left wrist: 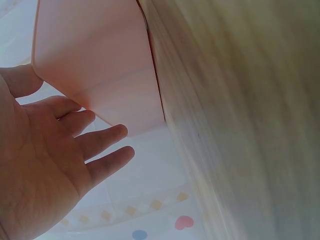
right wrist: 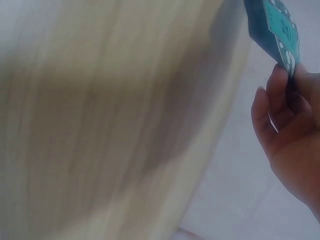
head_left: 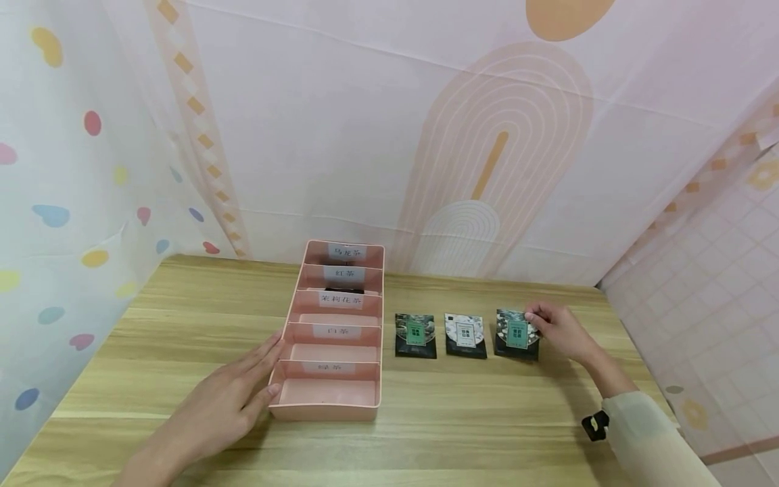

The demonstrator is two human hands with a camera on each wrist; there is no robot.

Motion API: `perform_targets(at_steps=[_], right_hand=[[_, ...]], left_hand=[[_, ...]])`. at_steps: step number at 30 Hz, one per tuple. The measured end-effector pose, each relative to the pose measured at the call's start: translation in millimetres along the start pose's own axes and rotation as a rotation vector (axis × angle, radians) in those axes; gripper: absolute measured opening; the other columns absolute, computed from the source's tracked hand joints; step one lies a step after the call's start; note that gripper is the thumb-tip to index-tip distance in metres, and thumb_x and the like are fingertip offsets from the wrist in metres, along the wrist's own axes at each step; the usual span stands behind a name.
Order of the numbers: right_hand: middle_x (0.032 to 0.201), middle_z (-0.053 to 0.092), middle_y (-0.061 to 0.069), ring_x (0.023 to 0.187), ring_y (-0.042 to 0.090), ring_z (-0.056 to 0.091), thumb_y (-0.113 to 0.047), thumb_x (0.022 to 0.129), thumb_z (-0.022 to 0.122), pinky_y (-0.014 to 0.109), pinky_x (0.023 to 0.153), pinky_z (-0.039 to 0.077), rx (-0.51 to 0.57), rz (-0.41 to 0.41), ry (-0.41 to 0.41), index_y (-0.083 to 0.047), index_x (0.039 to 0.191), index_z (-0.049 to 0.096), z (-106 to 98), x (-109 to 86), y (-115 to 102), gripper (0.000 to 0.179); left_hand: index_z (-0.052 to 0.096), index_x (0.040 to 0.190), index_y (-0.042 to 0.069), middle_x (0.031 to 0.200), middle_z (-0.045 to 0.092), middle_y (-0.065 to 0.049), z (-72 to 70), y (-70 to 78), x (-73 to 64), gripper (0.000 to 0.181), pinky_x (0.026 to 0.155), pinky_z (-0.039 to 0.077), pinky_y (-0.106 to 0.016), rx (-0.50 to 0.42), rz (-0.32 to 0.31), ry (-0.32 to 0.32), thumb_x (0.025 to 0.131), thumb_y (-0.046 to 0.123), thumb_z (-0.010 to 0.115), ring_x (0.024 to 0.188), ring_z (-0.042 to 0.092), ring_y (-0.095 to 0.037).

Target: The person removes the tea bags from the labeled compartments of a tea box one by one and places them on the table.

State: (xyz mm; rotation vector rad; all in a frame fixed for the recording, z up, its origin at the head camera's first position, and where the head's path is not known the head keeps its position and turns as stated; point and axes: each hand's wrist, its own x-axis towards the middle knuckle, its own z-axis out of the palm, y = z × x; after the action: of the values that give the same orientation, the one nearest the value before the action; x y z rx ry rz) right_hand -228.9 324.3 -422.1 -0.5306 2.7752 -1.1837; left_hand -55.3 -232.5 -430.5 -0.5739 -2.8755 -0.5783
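My right hand [head_left: 562, 331] pinches the upper right corner of a tea sachet [head_left: 516, 335] with a teal label and dark bottom. In the right wrist view the sachet [right wrist: 280, 30] points up from between thumb and fingers. On the left, my left hand [head_left: 228, 392] rests against the near left side of a pink divided box [head_left: 324, 412], its thumb at the rim. The left wrist view shows loosely extended fingers [left wrist: 107, 142] along the edge of the pink wall [left wrist: 100, 60]. Paper labels with Chinese characters mark the box's compartments.
Two more sachets lie between box and right hand: one with a green label [head_left: 416, 336], one with a white label [head_left: 465, 336]. Dark packets [head_left: 344, 291] show in the box's back compartments. Patterned cloth [head_left: 341, 135] hangs behind the wooden table [head_left: 475, 419].
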Motion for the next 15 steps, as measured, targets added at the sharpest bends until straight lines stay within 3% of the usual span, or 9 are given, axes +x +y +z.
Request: perform_targets(at_steps=[8, 15], right_hand=[[0.081, 0.061, 0.004, 0.070, 0.011, 0.049, -0.003, 0.105, 0.062, 0.024, 0.060, 0.043, -0.112, 0.010, 0.020, 0.004, 0.099, 0.069, 8, 10.0, 21, 0.011], [0.086, 0.065, 0.006, 0.076, 0.016, 0.053, -0.002, 0.104, 0.064, 0.026, 0.063, 0.046, -0.149, 0.025, 0.013, 0.003, 0.099, 0.069, 11, 15.0, 26, 0.008]], left_hand=[[0.041, 0.161, 0.005, 0.164, 0.041, -0.015, 0.6, -0.9, -1.3, 0.067, 0.108, 0.048, -0.060, -0.005, 0.000, 0.002, 0.103, 0.029, 0.067, 0.140, 0.052, -0.038], [0.042, 0.160, 0.005, 0.165, 0.041, -0.015, -0.4, 0.7, -1.4, 0.066, 0.108, 0.047, -0.060, -0.012, -0.005, 0.002, 0.103, 0.029, 0.066, 0.140, 0.052, -0.038]])
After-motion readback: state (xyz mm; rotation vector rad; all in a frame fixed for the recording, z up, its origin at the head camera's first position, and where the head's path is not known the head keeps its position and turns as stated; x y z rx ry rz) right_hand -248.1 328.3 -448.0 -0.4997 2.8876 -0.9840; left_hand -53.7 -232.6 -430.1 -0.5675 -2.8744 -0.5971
